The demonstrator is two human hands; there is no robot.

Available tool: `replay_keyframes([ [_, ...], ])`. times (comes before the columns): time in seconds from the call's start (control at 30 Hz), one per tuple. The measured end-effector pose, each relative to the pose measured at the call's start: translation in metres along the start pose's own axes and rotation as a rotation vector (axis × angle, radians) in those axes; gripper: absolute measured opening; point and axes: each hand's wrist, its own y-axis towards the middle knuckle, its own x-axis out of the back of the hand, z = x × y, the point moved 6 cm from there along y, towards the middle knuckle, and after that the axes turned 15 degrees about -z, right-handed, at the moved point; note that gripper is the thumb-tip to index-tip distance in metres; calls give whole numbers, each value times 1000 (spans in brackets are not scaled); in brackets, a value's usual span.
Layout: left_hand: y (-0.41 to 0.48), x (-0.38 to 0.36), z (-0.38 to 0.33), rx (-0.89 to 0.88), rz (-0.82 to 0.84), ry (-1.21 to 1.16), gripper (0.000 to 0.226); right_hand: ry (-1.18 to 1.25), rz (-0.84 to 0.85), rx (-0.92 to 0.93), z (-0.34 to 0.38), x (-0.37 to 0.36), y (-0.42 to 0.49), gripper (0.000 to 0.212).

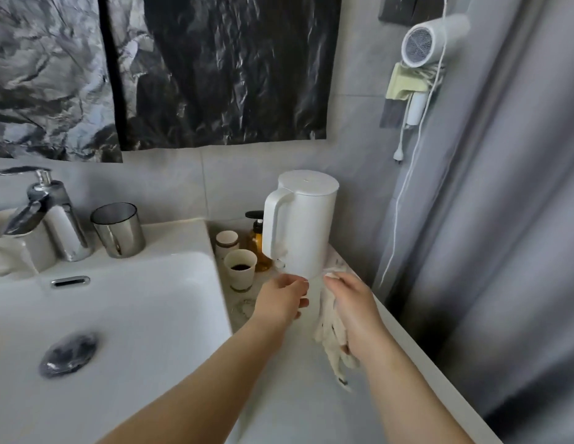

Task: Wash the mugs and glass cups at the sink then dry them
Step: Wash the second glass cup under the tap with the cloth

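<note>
Our right hand (pixel 353 302) grips the cloth (pixel 330 333), our left hand (pixel 279 302) curls, grasp unclear, nearest the upright glass cup (pixel 242 308) just to its left

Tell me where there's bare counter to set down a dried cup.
The near counter is bare, between the sink wall and the edge, below the cloth the right hand grips. The sink ledge right of the steel cup is free too. The back corner is crowded: kettle, amber bottle, paper cup.
</note>
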Motion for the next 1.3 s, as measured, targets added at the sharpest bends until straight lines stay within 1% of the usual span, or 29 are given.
replay_keyframes([
  [0.07,4,-14,15,54,16,42,11,-26,-39,-35,-18,11,9,24],
  [0.17,15,-30,35,120,9,69,11,-32,-75,-84,-40,23,22,11],
  [0.2,19,-36,42,132,9,101,11,-38,-92,-91,-47,26,27,11],
  [0.27,26,-46,54,144,23,189,21,-59,-127,-121,-59,30,37,9],
  [0.33,30,-56,62,139,73,257,37,-67,-173,-148,-69,35,44,10],
  [0.4,33,-65,66,115,136,335,55,-77,-208,-178,-77,37,50,25],
  [0.43,35,-68,68,107,156,388,61,-90,-206,-202,-81,36,52,32],
  [0.47,36,-70,68,105,166,427,62,-108,-195,-226,-86,35,54,34],
  [0.57,38,-75,73,177,189,428,54,-160,-164,-244,-95,29,58,21],
  [0.67,39,-76,77,243,194,373,39,-152,-189,-234,-100,26,60,10],
  [0.77,41,-76,77,248,195,298,30,-172,-223,-211,-102,25,61,14],
  [0.83,42,-73,76,221,189,313,23,-214,-239,-183,-101,24,62,14],
  [0.9,41,-68,75,204,194,344,16,-248,-238,-155,-98,22,61,9],
  [0.97,40,-62,74,213,195,340,15,-258,-238,-127,-96,20,58,4],
  [1.03,37,-55,70,229,192,312,15,-241,-240,-95,-92,19,52,5],
  [1.1,34,-47,60,203,197,307,18,-198,-254,-76,-84,18,46,5],
  [1.2,31,-28,38,92,245,288,33,-88,-262,-49,-62,15,37,13],
  [1.27,27,-10,19,-54,296,292,44,-38,-233,-18,-41,8,31,20],
  [1.3,27,2,8,-142,296,306,49,-23,-213,3,-30,2,29,21],
])
